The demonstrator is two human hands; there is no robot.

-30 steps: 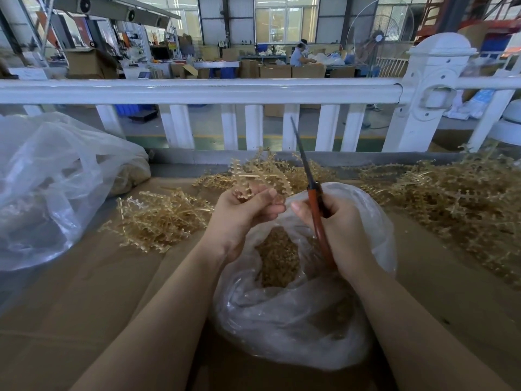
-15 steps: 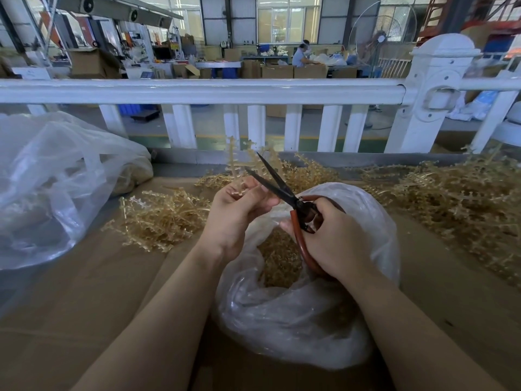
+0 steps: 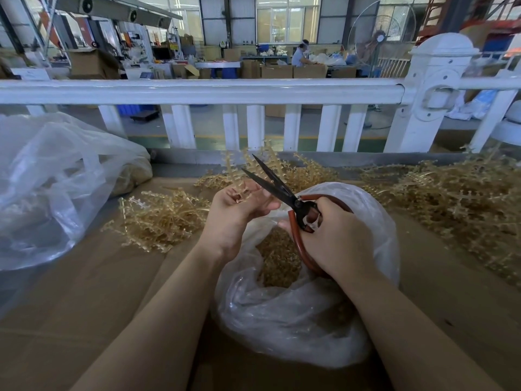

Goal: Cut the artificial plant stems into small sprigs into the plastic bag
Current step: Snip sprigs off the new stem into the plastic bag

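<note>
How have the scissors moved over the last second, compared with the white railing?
Yes. The scissors tipped left and opened; their tips, earlier up among the white railing balusters, now sit below them by the left hand.

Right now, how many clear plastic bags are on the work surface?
2. One open plastic bag sits directly under the hands, holding cut sprigs. A larger bag lies at the far left, partly cut off by the frame edge. Others may be out of view.

I'm seeing a tan plastic plant stem [image 3: 231, 176] standing upright at 12 o'clock of the clear crumpled plastic bag [image 3: 304, 311], which is holding cut golden sprigs [image 3: 279, 258].
</note>
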